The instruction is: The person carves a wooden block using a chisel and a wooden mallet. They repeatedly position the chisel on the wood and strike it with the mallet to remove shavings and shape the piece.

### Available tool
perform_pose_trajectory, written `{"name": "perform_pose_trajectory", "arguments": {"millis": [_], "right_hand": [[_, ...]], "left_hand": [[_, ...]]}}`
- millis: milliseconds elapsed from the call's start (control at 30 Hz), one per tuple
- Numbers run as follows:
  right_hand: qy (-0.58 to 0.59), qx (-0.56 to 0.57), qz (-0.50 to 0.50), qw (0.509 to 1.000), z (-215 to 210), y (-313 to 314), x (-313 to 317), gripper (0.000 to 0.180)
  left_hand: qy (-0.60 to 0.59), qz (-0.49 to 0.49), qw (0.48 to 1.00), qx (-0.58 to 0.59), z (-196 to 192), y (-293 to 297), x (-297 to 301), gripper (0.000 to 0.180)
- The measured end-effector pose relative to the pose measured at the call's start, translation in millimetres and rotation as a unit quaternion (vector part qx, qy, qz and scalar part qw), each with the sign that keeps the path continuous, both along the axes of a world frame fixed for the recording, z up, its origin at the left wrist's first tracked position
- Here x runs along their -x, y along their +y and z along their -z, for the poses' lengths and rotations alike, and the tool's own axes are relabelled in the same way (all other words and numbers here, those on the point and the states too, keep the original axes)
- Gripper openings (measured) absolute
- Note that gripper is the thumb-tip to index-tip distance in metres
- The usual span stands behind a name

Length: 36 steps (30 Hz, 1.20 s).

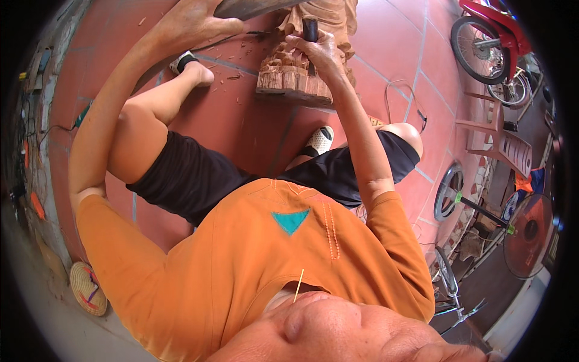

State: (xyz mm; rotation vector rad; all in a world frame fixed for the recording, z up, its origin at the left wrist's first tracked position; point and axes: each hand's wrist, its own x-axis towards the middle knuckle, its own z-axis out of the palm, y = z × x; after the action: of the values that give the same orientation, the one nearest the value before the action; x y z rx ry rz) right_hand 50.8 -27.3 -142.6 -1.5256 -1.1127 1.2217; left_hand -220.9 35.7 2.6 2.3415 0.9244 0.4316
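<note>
A pale wooden carving (pixel 289 78) stands on the red tiled floor (pixel 241 120) between my feet, at the top middle of the picture. My right hand (pixel 319 54) is closed around a chisel with a dark handle (pixel 310 29), held upright against the carving. My left hand (pixel 193 21) is raised at the top edge and grips a dark wooden mallet (pixel 253 7), whose head hangs just above and left of the chisel. Most of the mallet is cut off by the frame. I sit in black shorts and an orange shirt.
Wood chips (pixel 232 75) lie on the tiles left of the carving. A red motorbike (pixel 488 36) stands at the top right, with a wooden chair (pixel 500 136), a standing fan (pixel 528 232) and a bicycle wheel (pixel 446 271) down the right side. A woven conical hat (pixel 87 289) lies lower left.
</note>
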Motion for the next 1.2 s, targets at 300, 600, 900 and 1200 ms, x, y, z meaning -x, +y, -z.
{"name": "perform_pose_trajectory", "arguments": {"millis": [300, 600, 900, 1200], "right_hand": [[-0.008, -0.028, -0.048, 0.998, 0.2, -10.1, 3.7, 0.023], [0.185, -0.093, 0.04, 0.977, 33.8, -11.0, 15.9, 0.021], [0.152, -0.114, 0.117, 0.975, 47.8, -12.9, 20.8, 0.021], [0.153, -0.113, 0.267, 0.945, 69.6, -27.2, 30.9, 0.031]], "left_hand": [[0.019, 0.002, 1.0, 0.012, 2.3, 4.2, -1.4, 0.055], [0.018, 0.013, 1.0, 0.019, 7.0, 8.0, 4.8, 0.052], [0.028, 0.018, 0.999, 0.007, 7.3, 7.0, 9.0, 0.051], [0.053, 0.014, 0.998, 0.029, 15.2, 9.2, 5.2, 0.05]]}}
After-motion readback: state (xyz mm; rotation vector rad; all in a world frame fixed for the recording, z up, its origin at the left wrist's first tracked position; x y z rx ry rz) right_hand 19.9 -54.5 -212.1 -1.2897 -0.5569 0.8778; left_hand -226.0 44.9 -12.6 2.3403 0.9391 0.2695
